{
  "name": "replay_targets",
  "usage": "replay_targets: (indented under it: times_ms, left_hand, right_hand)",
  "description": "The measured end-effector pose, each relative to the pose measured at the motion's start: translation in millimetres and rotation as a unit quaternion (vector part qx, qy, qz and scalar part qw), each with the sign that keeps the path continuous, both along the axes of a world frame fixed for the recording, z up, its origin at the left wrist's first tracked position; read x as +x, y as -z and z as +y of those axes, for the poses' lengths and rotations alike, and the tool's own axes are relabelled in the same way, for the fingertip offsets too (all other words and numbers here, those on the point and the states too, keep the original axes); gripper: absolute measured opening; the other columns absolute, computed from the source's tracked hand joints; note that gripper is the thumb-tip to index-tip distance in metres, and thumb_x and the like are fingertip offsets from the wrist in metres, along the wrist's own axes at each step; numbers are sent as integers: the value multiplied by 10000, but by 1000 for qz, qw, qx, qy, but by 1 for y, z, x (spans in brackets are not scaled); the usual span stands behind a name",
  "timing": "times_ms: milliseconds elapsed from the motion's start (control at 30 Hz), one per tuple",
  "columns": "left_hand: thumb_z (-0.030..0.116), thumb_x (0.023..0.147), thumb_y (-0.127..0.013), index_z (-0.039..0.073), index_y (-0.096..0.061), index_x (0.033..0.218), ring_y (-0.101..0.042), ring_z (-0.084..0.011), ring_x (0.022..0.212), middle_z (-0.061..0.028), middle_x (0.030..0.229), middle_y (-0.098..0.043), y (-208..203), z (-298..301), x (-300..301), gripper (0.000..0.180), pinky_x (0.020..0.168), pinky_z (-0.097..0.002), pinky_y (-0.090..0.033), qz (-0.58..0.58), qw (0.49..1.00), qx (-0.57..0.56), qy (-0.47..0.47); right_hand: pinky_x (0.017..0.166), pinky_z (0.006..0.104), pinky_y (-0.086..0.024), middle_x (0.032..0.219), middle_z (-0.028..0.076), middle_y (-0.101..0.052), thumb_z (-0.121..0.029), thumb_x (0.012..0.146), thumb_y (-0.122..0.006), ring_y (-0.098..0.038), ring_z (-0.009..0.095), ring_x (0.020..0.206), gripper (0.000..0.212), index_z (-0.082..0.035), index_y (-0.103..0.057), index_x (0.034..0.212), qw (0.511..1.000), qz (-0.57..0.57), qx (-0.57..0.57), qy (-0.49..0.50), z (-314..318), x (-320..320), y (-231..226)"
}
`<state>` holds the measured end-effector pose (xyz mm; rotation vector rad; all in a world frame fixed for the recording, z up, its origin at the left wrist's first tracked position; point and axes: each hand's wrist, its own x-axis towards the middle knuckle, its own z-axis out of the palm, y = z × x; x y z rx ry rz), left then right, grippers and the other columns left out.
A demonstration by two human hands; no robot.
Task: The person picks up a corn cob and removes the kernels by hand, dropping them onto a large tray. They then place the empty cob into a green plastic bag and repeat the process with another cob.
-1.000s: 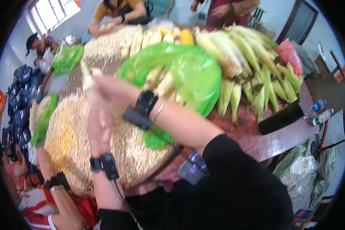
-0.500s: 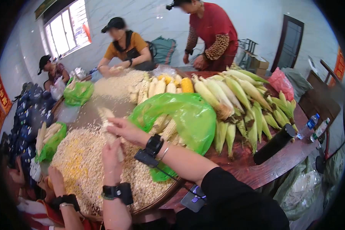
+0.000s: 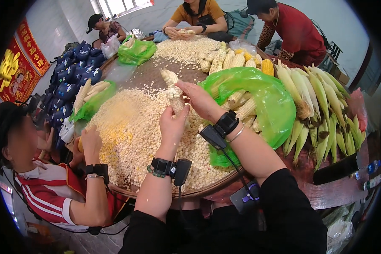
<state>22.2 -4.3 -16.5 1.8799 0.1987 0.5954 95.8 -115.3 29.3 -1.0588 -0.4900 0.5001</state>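
Upright but slightly tilted, a pale corn cob (image 3: 176,104) is between my two hands above a heap of loose kernels (image 3: 144,122). It looks partly stripped, with whitish kernels still on its upper part. My left hand (image 3: 172,129) wraps round its lower end, thumb up along the side. From the right, my right hand (image 3: 201,100) presses its fingers against the cob's middle; its thumb is partly hidden. To the right of my right forearm, a green plastic bag (image 3: 264,99) lies open with several husked corn cobs (image 3: 245,108) in it.
Unhusked corn ears (image 3: 321,97) are piled on the right of the table, near a black cylinder (image 3: 336,169) and bottles. Another green bag (image 3: 135,53) stands at the far left. A co-worker in red and white (image 3: 59,190) works close on my left; others sit or stand across.
The view has swung left, so the table appears farther right and the neighbour on my left shows more. Both my hands still hold the cob. The co-worker in red has bent lower.
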Motion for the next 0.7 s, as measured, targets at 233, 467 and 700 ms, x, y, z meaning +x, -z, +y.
replay_targets:
  times_ms: [233, 467, 700]
  left_hand:
    - [164, 870, -602, 2, -542, 1069, -571, -113, 592, -57, 772, -605, -13, -8, -7, 263, 495, -258, -448, -7, 989, -136, 56]
    - [143, 868, -594, 13, -516, 1072, -520, -89, 481, -36, 695, -561, -30, -16, -15, 255, 379, -252, -406, 12, 983, -167, 71]
    - [143, 876, -578, 20, -507, 1072, -506, -82, 471, -18, 662, -531, -30, -16, -16, 242, 369, -249, -403, 23, 982, -176, 71]
  right_hand:
    - [704, 215, -402, 993, -26, -557, -236, 907, -593, -482, 53, 838, 428, -44, -485, 1273, 997, -60, -40, -11, 1, -11, -5]
    - [736, 222, -424, 1021, -12, -563, -191, 888, -618, -512, 59, 875, 512, -23, -420, 1329, 999, -22, -13, -38, -6, -5, -5]
    - [768, 244, -427, 1017, -6, -569, -150, 889, -602, -512, 67, 882, 509, -9, -407, 1338, 998, 12, 30, -55, -3, -5, -1]
